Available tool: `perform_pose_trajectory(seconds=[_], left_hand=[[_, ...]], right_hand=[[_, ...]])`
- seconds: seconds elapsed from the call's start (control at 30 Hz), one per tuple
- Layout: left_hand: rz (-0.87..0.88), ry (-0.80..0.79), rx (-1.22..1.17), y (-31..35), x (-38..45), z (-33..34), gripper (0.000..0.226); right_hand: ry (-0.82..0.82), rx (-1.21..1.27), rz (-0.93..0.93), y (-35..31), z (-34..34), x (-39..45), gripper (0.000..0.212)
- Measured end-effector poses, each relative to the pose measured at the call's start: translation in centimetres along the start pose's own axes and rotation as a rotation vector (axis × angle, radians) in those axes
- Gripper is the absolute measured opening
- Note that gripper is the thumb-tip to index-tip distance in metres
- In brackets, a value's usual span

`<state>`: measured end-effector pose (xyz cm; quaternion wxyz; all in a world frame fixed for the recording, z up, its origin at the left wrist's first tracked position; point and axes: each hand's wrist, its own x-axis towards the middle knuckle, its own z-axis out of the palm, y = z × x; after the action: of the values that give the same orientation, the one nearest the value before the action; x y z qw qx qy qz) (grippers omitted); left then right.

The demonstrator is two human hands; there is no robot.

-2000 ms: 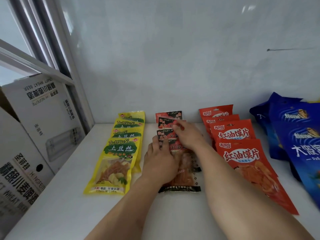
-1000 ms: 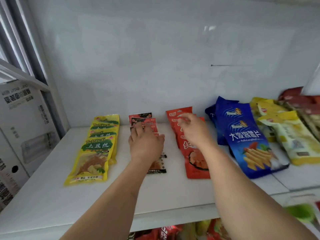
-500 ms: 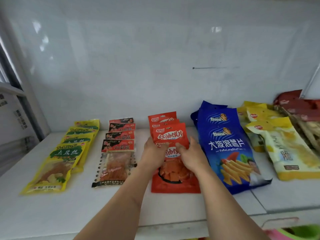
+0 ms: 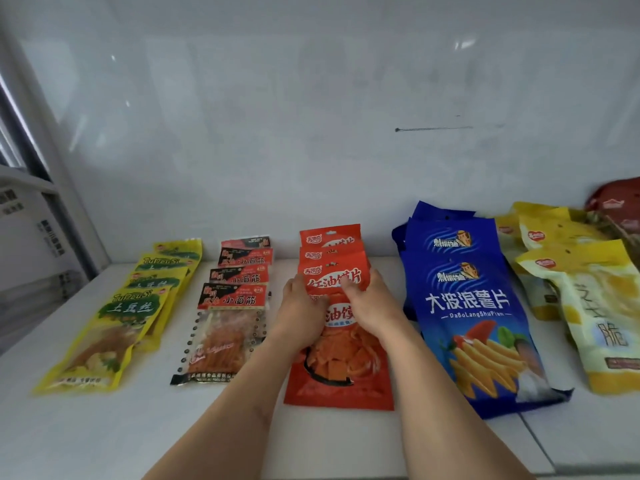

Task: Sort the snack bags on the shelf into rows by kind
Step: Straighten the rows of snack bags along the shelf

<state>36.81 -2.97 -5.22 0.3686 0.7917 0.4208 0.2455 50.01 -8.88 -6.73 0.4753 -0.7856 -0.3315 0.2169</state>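
- White shelf [image 4: 86, 427] against a glossy pale wall [image 4: 311, 116]; cartons [image 4: 31, 244] stand beyond its left end.
- Overlapping rows: yellow bags [image 4: 114, 323], red-black bags [image 4: 228, 323], orange-red bags [image 4: 341, 372], blue bags [image 4: 474, 323]; a yellow pile [image 4: 595, 306] at right.
- Left hand [image 4: 301, 313] and right hand [image 4: 374, 306] pinch one orange-red bag [image 4: 334, 277] by its sides.

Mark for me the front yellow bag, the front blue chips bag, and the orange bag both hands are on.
front yellow bag [image 4: 130, 308], head view, on its green label.
front blue chips bag [image 4: 467, 303], head view, on its white lettering.
orange bag [image 4: 334, 277], head view, on its white title panel.
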Motion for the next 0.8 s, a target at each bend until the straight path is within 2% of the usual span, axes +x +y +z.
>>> perform_pose_trajectory(seconds=[0.1,0.17,0.27,0.47,0.63,0.8], left_hand=[[0.034,0.004,0.078,0.2,0.0,-0.1,0.053],[0.099,0.058,0.193,0.5,-0.5,-0.4,0.06],[0.225,0.124,0.391,1.3,-3.2,-1.1,0.068],[0.401,-0.126,0.689,0.9,-8.6,0.1,0.077],[0.363,-0.17,0.779,0.1,-7.3,0.5,0.083],[0.318,-0.174,0.808,-0.2,-6.0,0.3,0.083]], right_hand=[[0.049,-0.028,-0.002,0.1,0.4,0.4,0.075],[0.128,-0.15,-0.028,-0.6,0.0,0.7,0.08],[0.173,-0.319,-0.128,-2.7,-0.8,1.8,0.074],[-0.006,-0.407,-0.175,-5.0,-1.5,4.6,0.072],[-0.123,-0.304,-0.131,-4.4,-1.5,5.3,0.064],[-0.114,-0.271,-0.122,-4.0,-1.0,6.0,0.057]])
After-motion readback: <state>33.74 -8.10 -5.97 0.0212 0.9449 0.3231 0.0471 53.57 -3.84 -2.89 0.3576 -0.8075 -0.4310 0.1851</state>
